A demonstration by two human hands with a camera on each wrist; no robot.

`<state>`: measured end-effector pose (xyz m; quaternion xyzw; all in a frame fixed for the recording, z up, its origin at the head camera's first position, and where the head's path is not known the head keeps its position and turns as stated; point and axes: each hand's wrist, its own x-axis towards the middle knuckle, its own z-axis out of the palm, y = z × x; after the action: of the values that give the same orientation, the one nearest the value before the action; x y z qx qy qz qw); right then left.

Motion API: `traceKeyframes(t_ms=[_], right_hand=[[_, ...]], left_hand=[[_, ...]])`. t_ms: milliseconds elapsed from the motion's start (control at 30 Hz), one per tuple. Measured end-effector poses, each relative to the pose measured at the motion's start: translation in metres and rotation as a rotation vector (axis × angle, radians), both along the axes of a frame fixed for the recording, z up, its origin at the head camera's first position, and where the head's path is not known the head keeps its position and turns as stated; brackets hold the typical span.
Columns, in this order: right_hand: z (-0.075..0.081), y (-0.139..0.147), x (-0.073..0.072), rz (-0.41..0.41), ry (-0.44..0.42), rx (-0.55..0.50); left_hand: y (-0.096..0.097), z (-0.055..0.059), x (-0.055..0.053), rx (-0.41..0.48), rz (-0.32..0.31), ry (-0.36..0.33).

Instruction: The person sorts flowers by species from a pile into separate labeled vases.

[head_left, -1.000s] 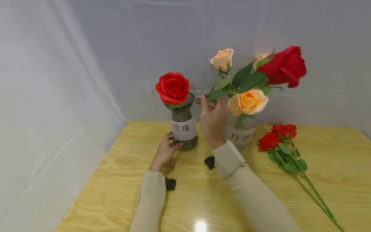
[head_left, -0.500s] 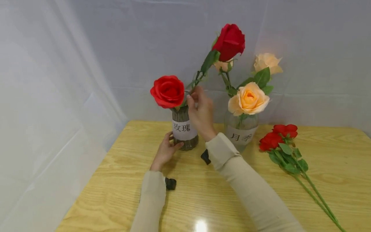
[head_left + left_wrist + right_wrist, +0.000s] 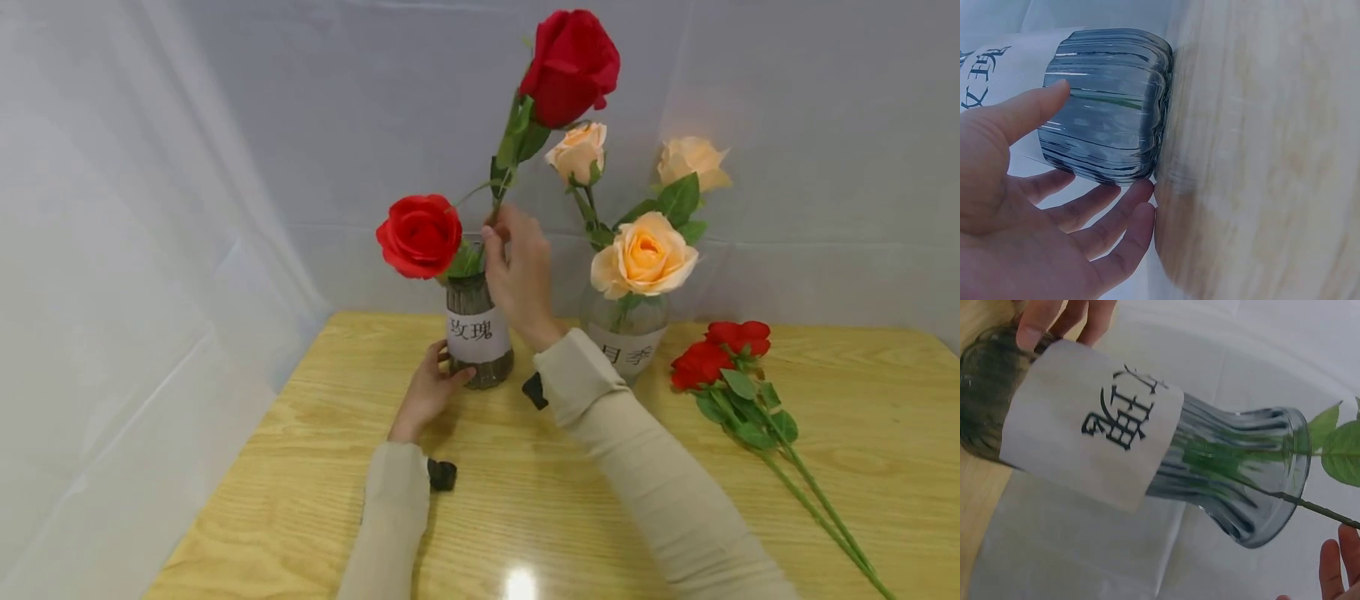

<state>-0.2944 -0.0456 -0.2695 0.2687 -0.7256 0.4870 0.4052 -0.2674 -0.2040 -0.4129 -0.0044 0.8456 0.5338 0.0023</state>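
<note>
My left hand (image 3: 427,396) holds the lower part of a grey ribbed glass vase (image 3: 480,371), thumb on one side and fingers curved along the other. A white paper label (image 3: 1091,422) with dark characters wraps the vase. Above its rim, my right hand (image 3: 521,267) pinches the stem of a dark red rose (image 3: 572,68), bloom upward. In the right wrist view the brown-green stem (image 3: 1319,512) passes through the vase's flared mouth, beside green leaves. A bright red rose (image 3: 420,236) stands in the same vase, leaning left.
Right of my right hand is a clear glass vase (image 3: 600,312) with peach roses (image 3: 647,257) and a white label. Two red flowers (image 3: 701,365) with long stems lie on the wooden table (image 3: 300,500)'s right side. A pale cloth hangs behind.
My right hand has brought the dark red rose leftward and turned it upright, its stem now in the grey vase. The bright red rose has shifted left. My left hand has stayed.
</note>
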Motion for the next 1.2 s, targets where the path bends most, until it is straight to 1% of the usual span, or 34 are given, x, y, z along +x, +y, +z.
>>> traceKeyframes(t_ms=[100,167,233,400,467,533,633,800,1000,1067,1200], right_hand=[[0.003,0.004,-0.001,-0.010,0.030,0.004],[0.003,0.006,-0.002,-0.017,0.003,0.031],[0.003,0.006,-0.002,-0.013,-0.073,0.083],[0.001,0.006,-0.005,-0.040,-0.339,0.278],[-0.001,0.006,-0.005,-0.056,-0.407,0.338],[-0.003,0.007,-0.004,-0.061,-0.450,0.359],[-0.008,0.009,-0.004,-0.049,-0.465,0.317],[-0.018,0.013,0.003,-0.018,-0.492,0.181],[-0.035,0.022,0.018,0.072,-0.502,0.050],[-0.041,0.027,0.023,0.086,-0.516,0.038],[-0.052,0.038,0.035,0.097,-0.561,0.059]], left_hand=[[0.000,0.000,0.000,-0.004,-0.003,0.008],[0.000,0.000,0.001,-0.005,-0.003,0.008],[0.000,-0.001,0.001,-0.005,0.000,0.010],[0.000,-0.001,0.002,-0.003,0.008,0.006],[0.000,-0.001,0.002,-0.004,0.012,0.003],[0.000,-0.002,0.002,-0.010,0.014,0.002],[0.000,-0.001,0.002,-0.020,0.013,-0.004],[0.001,0.001,0.003,-0.029,0.012,-0.009],[0.002,0.002,0.003,-0.028,0.010,-0.010],[0.002,0.002,0.003,-0.025,0.012,-0.005],[0.001,0.002,0.005,-0.028,0.009,0.010]])
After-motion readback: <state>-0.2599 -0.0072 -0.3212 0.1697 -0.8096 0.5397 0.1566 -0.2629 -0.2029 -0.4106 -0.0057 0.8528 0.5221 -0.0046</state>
